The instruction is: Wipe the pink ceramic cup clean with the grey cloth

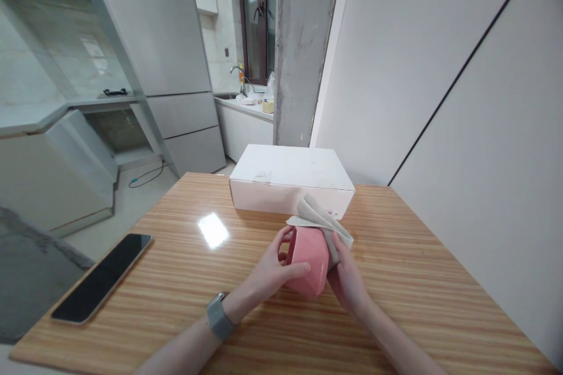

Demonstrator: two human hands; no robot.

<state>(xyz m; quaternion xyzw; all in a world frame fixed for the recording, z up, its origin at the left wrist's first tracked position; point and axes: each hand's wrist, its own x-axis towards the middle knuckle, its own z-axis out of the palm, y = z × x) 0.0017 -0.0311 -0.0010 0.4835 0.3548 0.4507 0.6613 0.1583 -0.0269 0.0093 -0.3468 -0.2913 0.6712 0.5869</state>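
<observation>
Both hands meet on one pink bowl, low over the worktop, in its near middle and in front of a white box. The left hand has its grip closed around the bowl: the thumb lies across the outer wall and the fingers curl over the rim on the far side. So the bowl is turned on its side, with the opening toward the left. I judge that this hold steadies the bowl against the push from the other side. The right hand has its grip pressed together on a grey cloth. Its fingers push the cloth flat on the right wall of the bowl, and the loose end stands up and leans toward the box. Whether the lowest part of the bowl touches the worktop, I cannot tell.

Bare wood lies to the left and to the right of the hands. The box is just behind the cloth, so the room forward is short; if cloth and box touch, I cannot tell. A dark phone lies flat, well apart at the left, close to the left edge of the worktop. At the right the worktop runs up to the wall. The near edge passes under the forearms, and a grey watch sits on the left wrist.
</observation>
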